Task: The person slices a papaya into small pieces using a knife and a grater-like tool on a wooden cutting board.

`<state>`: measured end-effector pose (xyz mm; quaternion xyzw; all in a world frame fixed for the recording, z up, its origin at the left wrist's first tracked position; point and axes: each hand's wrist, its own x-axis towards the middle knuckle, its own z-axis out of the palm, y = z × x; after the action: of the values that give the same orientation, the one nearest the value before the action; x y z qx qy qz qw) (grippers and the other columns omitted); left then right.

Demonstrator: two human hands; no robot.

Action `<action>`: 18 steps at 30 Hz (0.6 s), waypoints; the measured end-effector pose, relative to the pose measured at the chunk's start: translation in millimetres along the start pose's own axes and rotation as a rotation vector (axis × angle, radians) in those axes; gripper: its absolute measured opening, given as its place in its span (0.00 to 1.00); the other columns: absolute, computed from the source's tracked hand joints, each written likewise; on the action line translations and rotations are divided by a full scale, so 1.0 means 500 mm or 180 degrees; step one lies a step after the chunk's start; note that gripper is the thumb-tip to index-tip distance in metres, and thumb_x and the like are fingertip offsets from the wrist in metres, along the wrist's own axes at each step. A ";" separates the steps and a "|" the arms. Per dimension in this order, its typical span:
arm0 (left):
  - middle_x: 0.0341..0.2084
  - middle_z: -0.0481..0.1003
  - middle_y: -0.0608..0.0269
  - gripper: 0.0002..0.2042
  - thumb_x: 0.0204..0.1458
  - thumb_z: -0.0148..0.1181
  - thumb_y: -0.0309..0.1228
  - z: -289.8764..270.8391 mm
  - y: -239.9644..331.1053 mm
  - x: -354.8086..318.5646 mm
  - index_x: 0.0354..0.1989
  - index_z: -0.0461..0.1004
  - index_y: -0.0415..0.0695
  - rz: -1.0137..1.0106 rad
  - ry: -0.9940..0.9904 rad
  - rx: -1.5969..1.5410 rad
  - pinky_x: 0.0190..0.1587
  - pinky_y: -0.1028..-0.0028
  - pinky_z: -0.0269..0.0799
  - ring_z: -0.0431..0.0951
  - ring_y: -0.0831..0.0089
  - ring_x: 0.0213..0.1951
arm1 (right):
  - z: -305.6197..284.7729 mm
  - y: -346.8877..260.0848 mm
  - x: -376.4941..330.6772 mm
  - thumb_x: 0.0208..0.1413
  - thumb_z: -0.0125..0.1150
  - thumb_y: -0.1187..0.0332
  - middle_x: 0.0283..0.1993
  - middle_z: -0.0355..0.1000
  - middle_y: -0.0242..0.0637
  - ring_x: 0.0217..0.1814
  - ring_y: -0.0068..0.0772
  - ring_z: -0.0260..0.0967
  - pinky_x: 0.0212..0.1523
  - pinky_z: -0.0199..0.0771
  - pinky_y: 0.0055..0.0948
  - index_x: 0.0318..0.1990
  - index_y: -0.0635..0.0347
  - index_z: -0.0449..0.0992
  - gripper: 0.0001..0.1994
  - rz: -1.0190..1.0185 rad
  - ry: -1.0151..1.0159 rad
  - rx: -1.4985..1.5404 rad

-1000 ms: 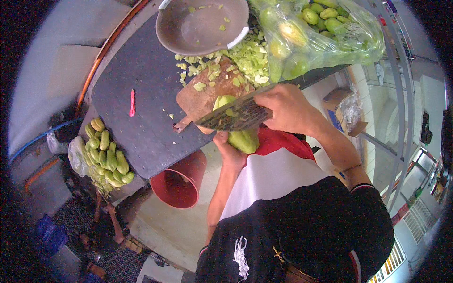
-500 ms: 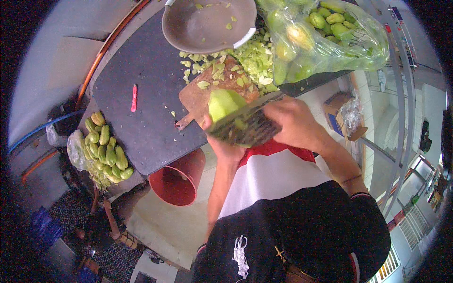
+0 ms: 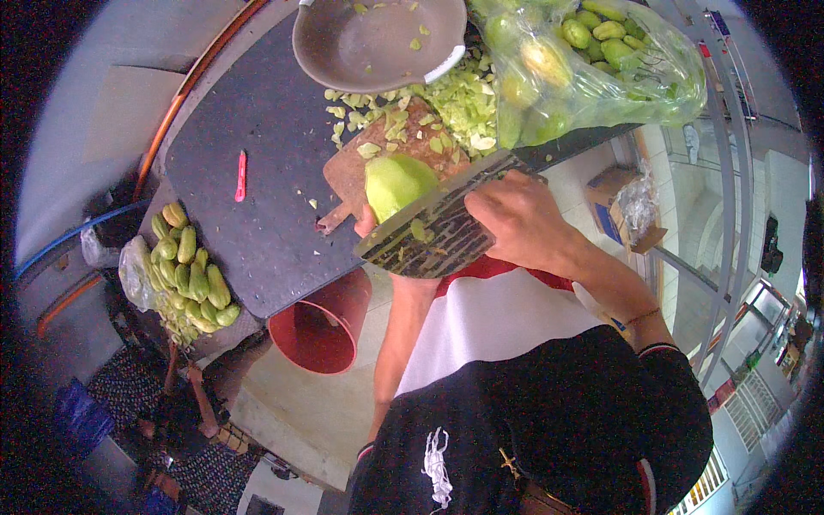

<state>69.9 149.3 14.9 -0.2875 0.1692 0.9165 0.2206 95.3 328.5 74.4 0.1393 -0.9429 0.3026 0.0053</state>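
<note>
My right hand (image 3: pixel 519 215) is closed round the grip end of a broad cleaver (image 3: pixel 442 227), its dark ridged blade slanting down to the left with green bits stuck on it. Behind the blade, my left hand (image 3: pixel 415 285) holds a large peeled pale-green fruit (image 3: pixel 396 182); the blade hides most of that hand, leaving one fingertip and the wrist side in sight. The blade's upper edge lies against or close to the fruit, and I cannot tell whether it cuts in. Under the fruit lies a wooden cutting board (image 3: pixel 348 176) with a short handle, strewn with pale-green chips (image 3: pixel 468 112).
A brown bowl (image 3: pixel 378 51) stands at the back of the dark table (image 3: pixel 266 129). A clear bag of green fruits (image 3: pixel 601 77) is at the far right. To the left lie a pink cutter (image 3: pixel 241 176) and a pile of green fruits (image 3: pixel 193 275). A red bucket (image 3: pixel 318 330) stands below the near edge.
The cleaver, blurred before, now shows sharply and its blade faces up more fully. The fruit has shifted slightly left, and my left hand has gone further behind the blade.
</note>
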 end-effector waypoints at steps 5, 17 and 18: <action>0.49 0.76 0.61 0.29 0.57 0.48 0.60 0.008 0.002 -0.010 0.56 0.71 0.50 0.0036 -0.0094 0.0318 0.51 0.61 0.75 0.77 0.64 0.49 | 0.004 -0.003 0.004 0.33 0.68 0.69 0.31 0.76 0.40 0.35 0.50 0.76 0.38 0.77 0.45 0.32 0.59 0.71 0.15 0.0132 0.0002 -0.0028; 0.49 0.75 0.59 0.33 0.55 0.46 0.66 -0.019 -0.007 -0.008 0.56 0.70 0.50 0.0073 0.0187 0.0559 0.51 0.60 0.75 0.77 0.62 0.48 | 0.003 -0.002 0.007 0.36 0.70 0.65 0.28 0.73 0.35 0.31 0.45 0.73 0.34 0.75 0.40 0.28 0.56 0.71 0.14 0.0021 0.0230 -0.0136; 0.49 0.75 0.58 0.34 0.55 0.45 0.66 -0.020 -0.006 -0.009 0.56 0.70 0.50 0.0093 0.0226 0.0593 0.51 0.60 0.75 0.77 0.61 0.48 | 0.003 -0.001 0.008 0.36 0.70 0.65 0.28 0.73 0.36 0.31 0.45 0.73 0.34 0.75 0.40 0.28 0.56 0.71 0.14 0.0016 0.0232 -0.0121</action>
<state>79.5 145.9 9.3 -0.2956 0.2656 0.8891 0.2269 91.8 326.5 74.0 0.1257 -0.9480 0.2895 0.0415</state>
